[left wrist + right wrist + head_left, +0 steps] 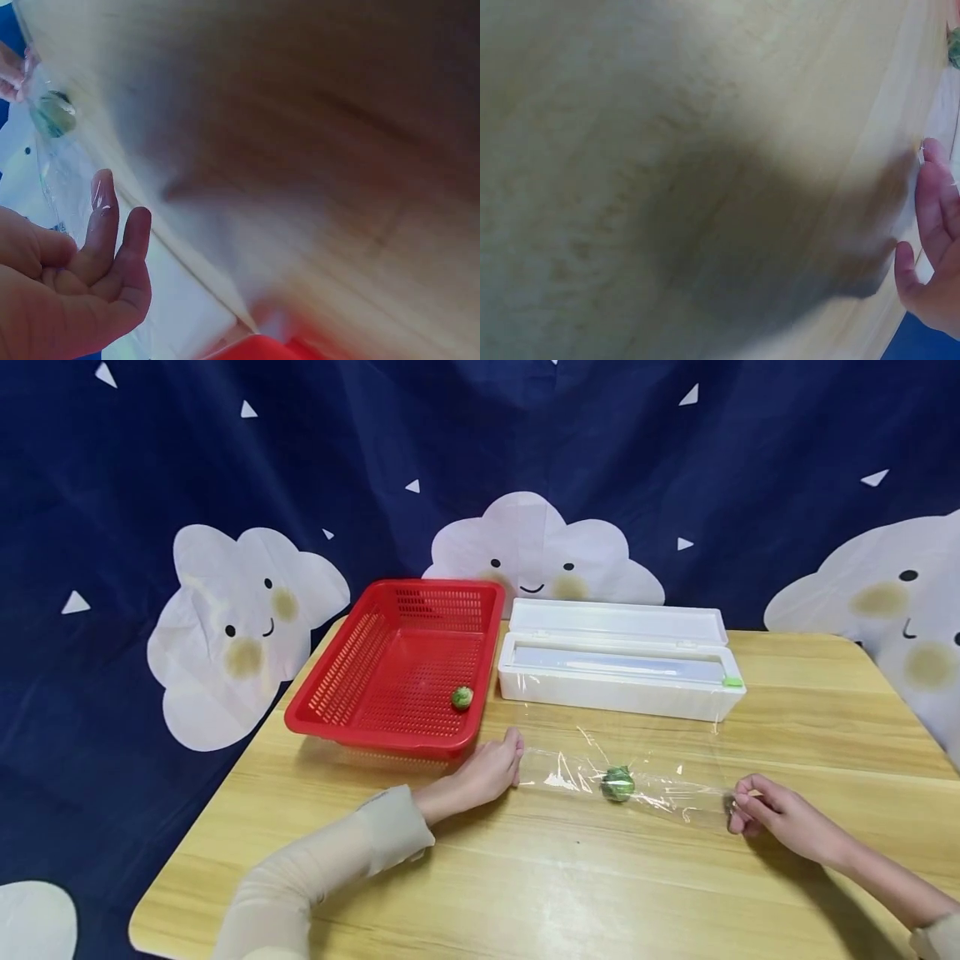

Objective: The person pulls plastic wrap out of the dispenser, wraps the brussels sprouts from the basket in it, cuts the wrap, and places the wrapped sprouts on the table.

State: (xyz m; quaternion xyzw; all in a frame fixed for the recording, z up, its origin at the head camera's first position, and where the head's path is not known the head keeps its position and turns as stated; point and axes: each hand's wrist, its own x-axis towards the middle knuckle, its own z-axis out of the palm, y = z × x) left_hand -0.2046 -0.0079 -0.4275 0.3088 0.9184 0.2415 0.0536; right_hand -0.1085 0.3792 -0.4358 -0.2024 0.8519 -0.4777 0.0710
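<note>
A clear sheet of cling film point(562, 768) stretches between the two hands, in front of the white cling film box point(622, 695). My left hand point(491, 767) pinches its left end, close to the red basket's front corner. At the right end my right hand point(776, 814) pinches the film between thumb and fingers. Amid the film's glossy folds is a small green Brussels sprout point(618, 783); I cannot tell whether it lies under or on the film. The left wrist view shows the sprout point(54, 114) beside the film, with the left hand point(75, 285) nearer.
A red perforated basket point(300, 714) stands at the back left, with another Brussels sprout point(462, 697) inside. The box's lid point(615, 620) is raised, and a green slider point(732, 682) sits at its right end. Everything stands on a wooden table point(525, 893) before a blue curtain.
</note>
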